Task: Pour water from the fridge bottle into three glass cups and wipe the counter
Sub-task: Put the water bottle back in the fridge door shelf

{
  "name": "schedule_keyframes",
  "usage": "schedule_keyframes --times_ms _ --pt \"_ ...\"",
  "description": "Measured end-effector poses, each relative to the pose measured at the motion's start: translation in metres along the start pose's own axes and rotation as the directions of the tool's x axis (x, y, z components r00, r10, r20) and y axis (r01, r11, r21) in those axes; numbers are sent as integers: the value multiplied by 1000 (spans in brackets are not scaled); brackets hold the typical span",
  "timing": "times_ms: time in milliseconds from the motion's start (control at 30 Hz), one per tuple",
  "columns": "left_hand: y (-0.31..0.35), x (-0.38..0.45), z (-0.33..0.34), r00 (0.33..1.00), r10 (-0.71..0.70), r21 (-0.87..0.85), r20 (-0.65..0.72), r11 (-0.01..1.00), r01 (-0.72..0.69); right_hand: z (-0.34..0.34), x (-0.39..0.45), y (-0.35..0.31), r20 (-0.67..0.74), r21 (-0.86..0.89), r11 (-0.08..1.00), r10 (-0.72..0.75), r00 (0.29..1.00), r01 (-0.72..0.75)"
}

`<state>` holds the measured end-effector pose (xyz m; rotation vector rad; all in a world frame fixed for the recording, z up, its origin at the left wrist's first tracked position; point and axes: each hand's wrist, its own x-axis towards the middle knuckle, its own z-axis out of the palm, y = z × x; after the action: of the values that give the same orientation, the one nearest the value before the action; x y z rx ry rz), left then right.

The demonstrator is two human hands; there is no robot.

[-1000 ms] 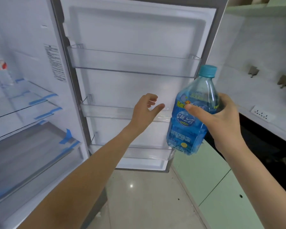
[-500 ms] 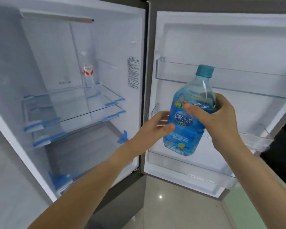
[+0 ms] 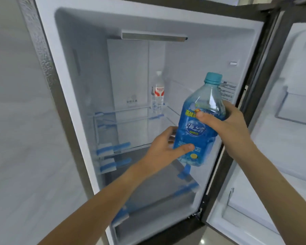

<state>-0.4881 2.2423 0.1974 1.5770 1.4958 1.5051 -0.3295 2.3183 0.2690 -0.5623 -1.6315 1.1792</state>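
Note:
A blue-labelled plastic bottle [image 3: 200, 124] with a teal cap is held upright, slightly tilted, in front of the open fridge. My right hand [image 3: 231, 128] grips its upper body from the right. My left hand [image 3: 164, 149] holds its lower part, thumb across the label and fingers behind. No glass cups or counter are in view.
The fridge interior [image 3: 131, 85] is open ahead, with glass shelves [image 3: 124, 119] and a small clear bottle with a red label [image 3: 158, 92] standing at the back. The open fridge door [image 3: 290, 121] with its door bins stands to the right. A pale wall is at left.
The view has swung left from the door to the fridge interior. My left hand has moved from near the bottle onto its lower part. My right hand keeps its grip.

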Motion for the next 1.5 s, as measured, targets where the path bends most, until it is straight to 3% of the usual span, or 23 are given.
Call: schedule_keyframes --times_ms 233,433,633,967,1500 --pt "-38 18 -54 972 -32 122 -232 991 61 62 65 31 243 16 1000 17 970 -21" --pt "-66 41 -80 921 -36 172 -389 979 111 95 121 54 475 -27 1000 25 880 -14" --pt "-97 64 -94 861 -74 183 -503 965 190 117 169 86 605 -111 994 85 792 -22" --pt "-123 78 -99 836 -181 115 -517 954 278 135 198 121 651 -150 988 122 750 -30" --pt "-132 82 -97 828 -192 130 -527 945 301 142 191 144 646 -53 985 160 746 -165"
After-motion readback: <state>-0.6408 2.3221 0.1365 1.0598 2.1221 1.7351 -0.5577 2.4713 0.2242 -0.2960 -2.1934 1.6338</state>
